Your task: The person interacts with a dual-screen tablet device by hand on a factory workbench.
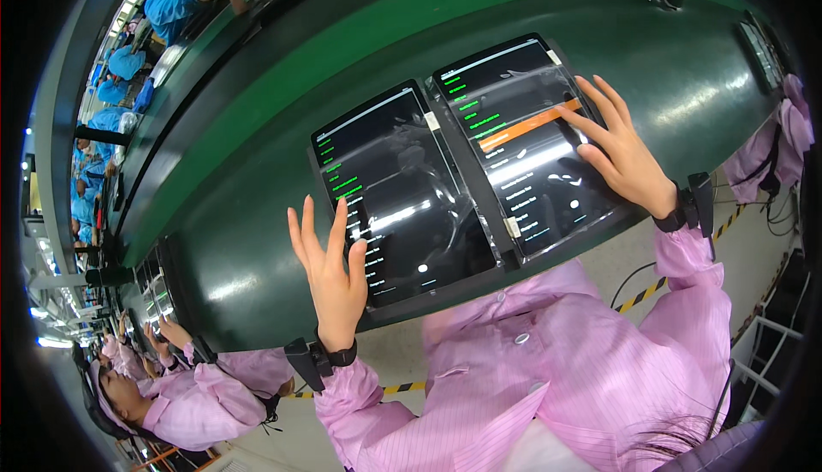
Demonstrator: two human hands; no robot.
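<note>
Two black flat glass tablets [467, 164] lie side by side on the green desk [257, 241] so each open-fingered, empty hand, left hand [330, 271] at seven o'clock, right hand [621, 151] at two, taps one screen.

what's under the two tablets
A dark tray holds both tablets, left and right, on a green belt. The tray's base beneath them is covered. Each hand, left and right, touches a screen.

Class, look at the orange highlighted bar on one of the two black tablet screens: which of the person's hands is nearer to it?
Right. The right hand has a fingertip touching the orange highlighted bar; the left hand rests on the other black tablet, well away from it.
</note>
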